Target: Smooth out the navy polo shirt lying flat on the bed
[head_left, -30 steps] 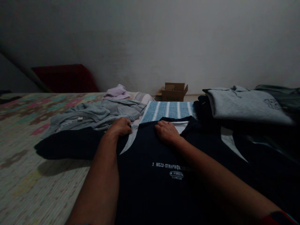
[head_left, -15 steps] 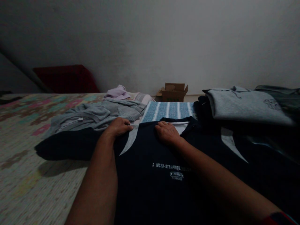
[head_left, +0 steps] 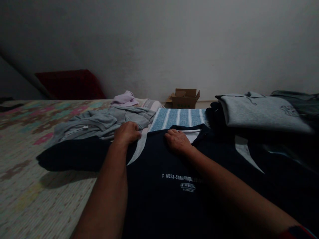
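Observation:
A dark navy long-sleeved sweatshirt (head_left: 159,205) with grey shoulder patches and pale chest lettering lies spread before me, its collar at the far side. My left hand (head_left: 127,132) is closed at the shoulder seam beside the left grey patch, fingers curled on the fabric. Next to the neck opening, my right hand (head_left: 178,139) has its fingers bent down over the cloth by the collar. Both fingertips are partly hidden. The left sleeve (head_left: 72,153) stretches out to the left, while the right part of the garment fades into shadow.
Crumpled grey clothing (head_left: 99,119) and a lilac cloth (head_left: 124,99) lie beyond my left hand. A folded grey garment (head_left: 261,111) tops a dark pile at right. Behind are a blue striped cloth (head_left: 171,116), a cardboard box (head_left: 184,99) and a dark red object (head_left: 71,83).
My left hand has lifted slightly and its fingers are more curled at the shoulder. My right hand and the sweatshirt are nearly unchanged.

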{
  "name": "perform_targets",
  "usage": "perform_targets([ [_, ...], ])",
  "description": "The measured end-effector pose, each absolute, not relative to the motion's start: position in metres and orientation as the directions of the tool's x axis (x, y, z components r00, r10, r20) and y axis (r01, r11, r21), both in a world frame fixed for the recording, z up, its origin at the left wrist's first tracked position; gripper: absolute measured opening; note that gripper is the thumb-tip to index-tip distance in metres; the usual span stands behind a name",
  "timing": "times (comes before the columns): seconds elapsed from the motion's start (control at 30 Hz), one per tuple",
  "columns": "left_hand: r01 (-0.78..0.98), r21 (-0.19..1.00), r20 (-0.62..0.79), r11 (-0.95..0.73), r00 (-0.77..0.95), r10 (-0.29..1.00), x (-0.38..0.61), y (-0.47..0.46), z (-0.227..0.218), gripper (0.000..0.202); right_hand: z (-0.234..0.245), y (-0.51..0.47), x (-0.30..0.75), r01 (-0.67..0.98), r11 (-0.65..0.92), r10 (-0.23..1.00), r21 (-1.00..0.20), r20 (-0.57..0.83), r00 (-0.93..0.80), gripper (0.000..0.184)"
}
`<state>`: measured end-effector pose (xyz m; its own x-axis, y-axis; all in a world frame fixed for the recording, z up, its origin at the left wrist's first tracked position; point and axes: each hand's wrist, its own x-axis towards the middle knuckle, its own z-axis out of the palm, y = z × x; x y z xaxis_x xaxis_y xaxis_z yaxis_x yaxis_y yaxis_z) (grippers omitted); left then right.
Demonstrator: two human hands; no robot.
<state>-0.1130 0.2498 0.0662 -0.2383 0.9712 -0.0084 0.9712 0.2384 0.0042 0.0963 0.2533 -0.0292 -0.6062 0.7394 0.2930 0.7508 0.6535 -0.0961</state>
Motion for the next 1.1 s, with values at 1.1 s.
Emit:
perform_targets([
  [1.1, 0.998, -0.069, -0.189, 0.006, -0.019, 0.982, -0.056, 0.244, 0.041, 0.026, -0.027, 0.251, 0.095, 0.761, 0.642, 0.752, -0.093, 0.269, -0.602, 0.023],
])
